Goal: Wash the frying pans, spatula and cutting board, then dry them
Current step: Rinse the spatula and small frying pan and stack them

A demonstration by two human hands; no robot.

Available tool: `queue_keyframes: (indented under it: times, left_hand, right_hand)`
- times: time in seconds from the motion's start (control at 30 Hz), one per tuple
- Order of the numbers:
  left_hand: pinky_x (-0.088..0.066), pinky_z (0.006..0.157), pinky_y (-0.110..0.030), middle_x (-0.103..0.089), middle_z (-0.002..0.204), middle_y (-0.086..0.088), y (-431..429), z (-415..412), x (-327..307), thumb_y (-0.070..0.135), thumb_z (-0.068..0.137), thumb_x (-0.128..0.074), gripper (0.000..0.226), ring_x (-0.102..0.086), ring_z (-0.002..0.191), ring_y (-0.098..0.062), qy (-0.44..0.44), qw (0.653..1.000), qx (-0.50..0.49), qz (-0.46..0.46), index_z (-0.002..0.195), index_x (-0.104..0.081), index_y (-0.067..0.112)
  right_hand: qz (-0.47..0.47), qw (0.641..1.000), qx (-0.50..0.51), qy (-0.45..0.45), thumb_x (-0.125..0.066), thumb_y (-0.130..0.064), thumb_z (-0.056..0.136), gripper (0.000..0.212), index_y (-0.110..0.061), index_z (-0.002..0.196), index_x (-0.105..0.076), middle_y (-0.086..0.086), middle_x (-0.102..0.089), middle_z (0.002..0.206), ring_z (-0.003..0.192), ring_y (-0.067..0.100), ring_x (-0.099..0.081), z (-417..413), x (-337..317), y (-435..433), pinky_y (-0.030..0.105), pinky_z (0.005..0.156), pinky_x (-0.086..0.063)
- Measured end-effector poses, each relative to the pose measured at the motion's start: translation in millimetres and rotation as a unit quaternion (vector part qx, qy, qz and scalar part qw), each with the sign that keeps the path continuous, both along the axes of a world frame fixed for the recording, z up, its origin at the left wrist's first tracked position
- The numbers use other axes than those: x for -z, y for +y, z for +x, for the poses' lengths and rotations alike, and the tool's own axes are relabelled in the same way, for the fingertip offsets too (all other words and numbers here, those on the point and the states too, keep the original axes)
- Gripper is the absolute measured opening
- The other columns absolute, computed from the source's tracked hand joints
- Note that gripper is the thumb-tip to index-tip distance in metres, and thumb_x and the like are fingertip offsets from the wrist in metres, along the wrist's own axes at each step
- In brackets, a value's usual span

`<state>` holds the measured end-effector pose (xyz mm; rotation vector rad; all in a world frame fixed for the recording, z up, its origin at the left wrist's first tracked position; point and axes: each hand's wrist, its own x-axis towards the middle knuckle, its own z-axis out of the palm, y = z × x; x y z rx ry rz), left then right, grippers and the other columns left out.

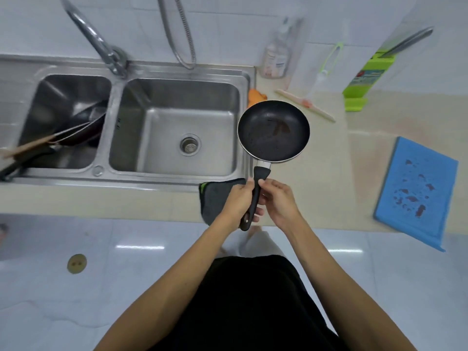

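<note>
A small black frying pan with a brown stain inside is held above the counter, just right of the sink. My left hand grips its black handle, and my right hand touches the handle from the right. Two more dark pans and a wooden-handled utensil lie in the left sink basin. A blue cutting board with dark red stains lies on the counter at the right. A wooden spatula rests on the counter behind the pan.
The right sink basin holds nothing; the tap stands behind the divider. A dark cloth lies at the counter's front edge under my left hand. An orange sponge, a soap bottle and a green knife block stand at the back.
</note>
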<state>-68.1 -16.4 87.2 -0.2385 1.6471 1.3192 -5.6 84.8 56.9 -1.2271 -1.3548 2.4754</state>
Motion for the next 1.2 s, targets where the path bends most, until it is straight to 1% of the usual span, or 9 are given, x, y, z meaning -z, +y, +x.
queue_keyframes:
  times: [0.2, 0.33, 0.47, 0.63, 0.77, 0.87, 1.0, 1.13, 1.2]
  left_hand:
    - [-0.037, 0.038, -0.029, -0.056, 0.055, -0.012, -40.1, -38.4, 7.1, 0.04, 0.107, -0.036, 0.058, -0.049, 0.04, -0.023, 0.185, 0.978, -0.029, -0.094, 0.066, -0.057, 0.006]
    - [-0.034, 0.037, -0.026, -0.055, 0.056, -0.008, -62.0, -60.3, 1.5, 0.038, 0.107, -0.039, 0.054, -0.046, 0.039, -0.02, 0.176, 0.977, -0.076, -0.098, 0.067, -0.058, 0.007]
    - [-0.032, 0.036, -0.025, -0.053, 0.057, -0.006, -85.6, -75.3, -1.1, 0.035, 0.107, -0.04, 0.051, -0.042, 0.036, -0.015, 0.165, 0.977, -0.097, -0.095, 0.066, -0.055, 0.008]
    - [-0.041, 0.039, -0.028, -0.059, 0.063, -0.011, -112.3, -114.3, -2.6, 0.034, 0.107, -0.039, 0.047, -0.051, 0.042, -0.021, 0.093, 0.991, -0.081, -0.05, 0.079, -0.061, 0.004]
    - [-0.032, 0.037, -0.024, -0.052, 0.061, -0.007, -132.8, -155.0, -0.8, 0.039, 0.106, -0.037, 0.046, -0.041, 0.037, -0.016, 0.077, 0.994, -0.057, -0.05, 0.081, -0.058, 0.005]
    - [-0.034, 0.034, -0.025, -0.056, 0.061, -0.007, -157.8, -184.3, 4.6, 0.039, 0.106, -0.036, 0.051, -0.044, 0.037, -0.016, 0.154, 0.983, 0.001, -0.097, 0.076, -0.058, 0.005]
    - [-0.04, 0.034, -0.026, -0.066, 0.071, -0.012, -207.1, -231.3, 15.5, 0.042, 0.106, -0.034, 0.06, -0.055, 0.045, -0.022, 0.218, 0.961, 0.101, -0.14, 0.078, -0.063, -0.003]
    - [-0.042, 0.033, -0.028, -0.065, 0.07, -0.015, -251.1, -282.7, 23.7, 0.045, 0.106, -0.035, 0.061, -0.057, 0.038, -0.025, 0.243, 0.94, 0.179, -0.159, 0.082, -0.062, -0.004]
    - [-0.039, 0.034, -0.027, -0.062, 0.066, -0.013, -268.3, -301.7, 28.1, 0.046, 0.106, -0.036, 0.06, -0.054, 0.035, -0.023, 0.242, 0.937, 0.2, -0.152, 0.081, -0.06, -0.003]
  right_hand:
    - [-0.032, 0.998, -0.048, 0.011, -0.063, -0.008, 0.096, 0.023, -0.005, 0.074, -0.057, 0.013, -0.059, 0.065, 0.056, 0.026, -0.055, -64.2, -1.3, -41.4, 0.033, 0.055, -0.048]
    - [-0.042, 0.995, -0.09, -0.011, -0.069, -0.024, 0.096, 0.02, -0.01, 0.083, -0.065, 0.007, -0.063, 0.068, 0.069, 0.022, -0.06, -106.5, -0.1, -44.1, 0.035, 0.069, -0.053]
    - [-0.004, 0.989, -0.148, -0.018, -0.069, -0.016, 0.095, 0.01, -0.01, 0.087, -0.069, 0.003, -0.071, 0.078, 0.084, 0.024, -0.062, -140.6, -3.0, -53.0, 0.049, 0.091, -0.054]
    - [-0.018, 0.992, -0.124, -0.015, -0.069, -0.006, 0.093, 0.006, -0.006, 0.088, -0.068, 0.008, -0.071, 0.084, 0.084, 0.022, -0.066, -170.3, -1.7, -78.9, 0.032, 0.079, -0.054]
    - [-0.004, 0.995, -0.099, -0.021, -0.07, -0.008, 0.093, 0.008, -0.007, 0.085, -0.068, 0.003, -0.071, 0.078, 0.078, 0.017, -0.065, -199.4, -2.6, -106.8, 0.03, 0.076, -0.054]
    - [0.123, 0.981, -0.134, -0.064, -0.074, -0.022, 0.092, 0.021, -0.006, 0.078, -0.07, 0.007, -0.07, 0.075, 0.076, 0.019, -0.063, -224.1, -3.1, -125.7, 0.038, 0.08, -0.054]
    - [0.383, 0.867, -0.286, -0.141, -0.07, -0.039, 0.09, 0.034, -0.014, 0.069, -0.075, -0.002, -0.073, 0.064, 0.066, 0.016, -0.069, -257.0, -18.5, -144.0, 0.036, 0.073, -0.057]
    - [0.467, 0.843, -0.249, -0.096, -0.071, -0.028, 0.092, 0.017, -0.015, 0.102, -0.078, -0.005, -0.076, 0.091, 0.082, 0.007, -0.068, -315.0, -49.8, -177.4, 0.002, 0.074, -0.042]
    - [0.481, 0.833, -0.265, -0.072, -0.069, -0.025, 0.094, 0.032, -0.011, 0.122, -0.07, 0.002, -0.075, 0.11, 0.096, 0.011, -0.069, -355.3, -51.7, -197.4, 0.005, 0.086, -0.042]
